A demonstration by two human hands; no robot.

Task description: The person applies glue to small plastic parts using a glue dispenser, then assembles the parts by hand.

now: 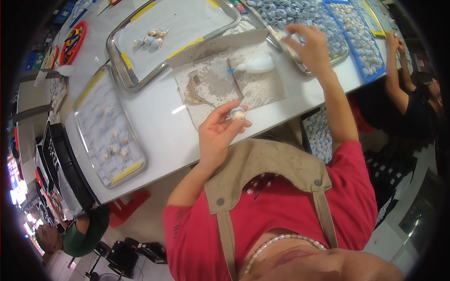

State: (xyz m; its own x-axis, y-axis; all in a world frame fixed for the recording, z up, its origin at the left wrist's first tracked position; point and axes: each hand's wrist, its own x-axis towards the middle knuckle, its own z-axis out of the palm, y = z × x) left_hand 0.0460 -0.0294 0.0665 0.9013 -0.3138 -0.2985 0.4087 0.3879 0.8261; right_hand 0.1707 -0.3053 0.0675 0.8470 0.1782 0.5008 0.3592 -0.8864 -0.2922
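Note:
My left hand (219, 129) is closed around a small cream and pale blue figurine (237, 113), held by thumb and fingers at the table's near edge. My right hand (309, 47) is raised above the near end of a metal tray (307, 71) heaped with pale blue shell-like pieces (300, 16). Its fingers are curved and apart from the thumb, with nothing visible between them. Between the hands lies a stained cardboard sheet (262, 91). On it a white squeeze bottle (257, 64) with a blue tip rests on its side.
A large paper-lined metal tray (187, 23) holds several small figurines at the back. Another tray (84, 112) with figurines stands at left, near a red dish (75, 42) of tools. A blue tray (361, 56) of small pieces is at right. Other people (408, 107) sit on both sides.

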